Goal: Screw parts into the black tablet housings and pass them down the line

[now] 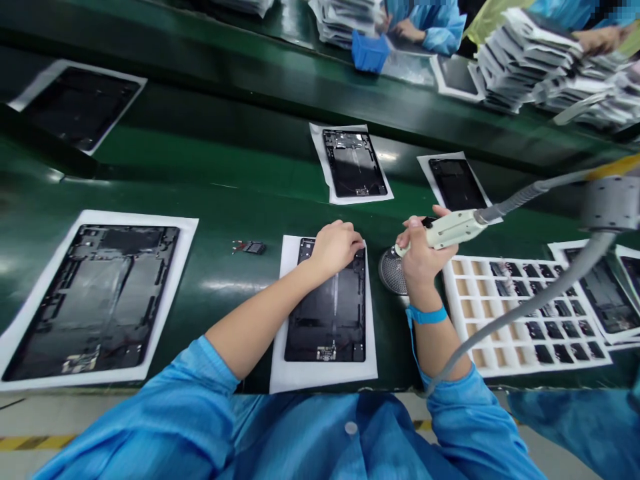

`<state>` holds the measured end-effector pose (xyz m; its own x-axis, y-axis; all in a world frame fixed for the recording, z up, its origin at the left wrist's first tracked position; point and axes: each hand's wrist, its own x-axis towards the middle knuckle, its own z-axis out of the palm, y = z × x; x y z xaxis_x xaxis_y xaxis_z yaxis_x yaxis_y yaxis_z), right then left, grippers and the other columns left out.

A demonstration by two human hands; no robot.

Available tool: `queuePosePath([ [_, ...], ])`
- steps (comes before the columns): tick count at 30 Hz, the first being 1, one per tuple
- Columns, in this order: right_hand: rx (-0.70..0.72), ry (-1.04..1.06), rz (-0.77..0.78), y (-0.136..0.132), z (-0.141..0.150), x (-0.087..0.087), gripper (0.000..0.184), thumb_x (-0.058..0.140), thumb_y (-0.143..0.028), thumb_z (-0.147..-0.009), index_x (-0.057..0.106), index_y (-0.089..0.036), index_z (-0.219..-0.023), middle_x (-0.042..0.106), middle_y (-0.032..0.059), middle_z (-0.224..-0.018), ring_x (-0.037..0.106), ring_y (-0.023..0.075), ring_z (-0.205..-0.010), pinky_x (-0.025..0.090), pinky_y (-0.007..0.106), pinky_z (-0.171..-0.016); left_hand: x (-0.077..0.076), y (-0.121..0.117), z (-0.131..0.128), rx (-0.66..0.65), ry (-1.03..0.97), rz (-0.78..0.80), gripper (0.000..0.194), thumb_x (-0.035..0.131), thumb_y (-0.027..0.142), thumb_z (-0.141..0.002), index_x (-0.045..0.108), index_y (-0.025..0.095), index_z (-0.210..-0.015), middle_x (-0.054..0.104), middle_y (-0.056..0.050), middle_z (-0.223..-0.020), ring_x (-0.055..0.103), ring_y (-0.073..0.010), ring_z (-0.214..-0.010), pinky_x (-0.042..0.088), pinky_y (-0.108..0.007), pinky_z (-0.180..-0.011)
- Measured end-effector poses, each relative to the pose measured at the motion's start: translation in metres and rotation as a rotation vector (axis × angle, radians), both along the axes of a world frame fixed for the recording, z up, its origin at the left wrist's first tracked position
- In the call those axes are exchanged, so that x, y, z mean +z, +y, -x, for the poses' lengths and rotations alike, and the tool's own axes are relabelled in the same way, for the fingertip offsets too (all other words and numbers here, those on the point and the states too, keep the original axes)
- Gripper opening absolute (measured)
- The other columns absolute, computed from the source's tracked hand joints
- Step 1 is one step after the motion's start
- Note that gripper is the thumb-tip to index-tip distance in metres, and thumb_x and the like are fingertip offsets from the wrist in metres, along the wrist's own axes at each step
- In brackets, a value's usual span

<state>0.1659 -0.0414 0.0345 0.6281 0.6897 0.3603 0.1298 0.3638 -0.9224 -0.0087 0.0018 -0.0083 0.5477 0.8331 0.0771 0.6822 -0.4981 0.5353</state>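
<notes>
Left hand (335,250) pressed down, fingers open, on the black tablet panel (325,320); right hand (425,260) had its fingers shut round a cream hose-fed tool (450,229) just right of that panel. A tug on the grey hose (530,307) could have swung the round mesh disc (393,270) into the panel and scratched it.

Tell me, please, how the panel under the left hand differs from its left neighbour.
The panel under the left hand bears that hand and sits straight; the neighbour bears nothing and lies tilted, looking wider. Both are black, on white sheets, on a green belt.
</notes>
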Motion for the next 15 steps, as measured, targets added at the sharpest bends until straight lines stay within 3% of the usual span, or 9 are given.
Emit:
queuePosePath([
  [6,0.034,-0.028,-0.061,0.002,0.022,0.012,0.056,0.091,-0.055,-0.089,0.063,-0.029,-0.13,0.075,-0.0066,-0.09,0.052,0.0054,-0.046,0.051,0.026,-0.048,0.006,0.0,-0.001,-0.02,0.031,0.021,0.022,0.074,0.033,-0.113,0.094,0.026,-0.111,0.08,-0.009,-0.105,0.069,-0.0304,-0.108,0.049,-0.042,-0.085],
  [15,0.084,0.02,0.022,0.012,0.044,-0.007,0.055,0.093,-0.054,-0.086,0.062,-0.027,-0.124,0.077,-0.0078,-0.086,0.055,0.0059,-0.044,0.052,0.026,-0.048,0.013,-0.001,0.001,-0.044,0.063,0.021,0.026,0.068,0.031,-0.115,0.093,0.024,-0.11,0.081,-0.009,-0.107,0.069,-0.029,-0.106,0.049,-0.041,-0.086],
])
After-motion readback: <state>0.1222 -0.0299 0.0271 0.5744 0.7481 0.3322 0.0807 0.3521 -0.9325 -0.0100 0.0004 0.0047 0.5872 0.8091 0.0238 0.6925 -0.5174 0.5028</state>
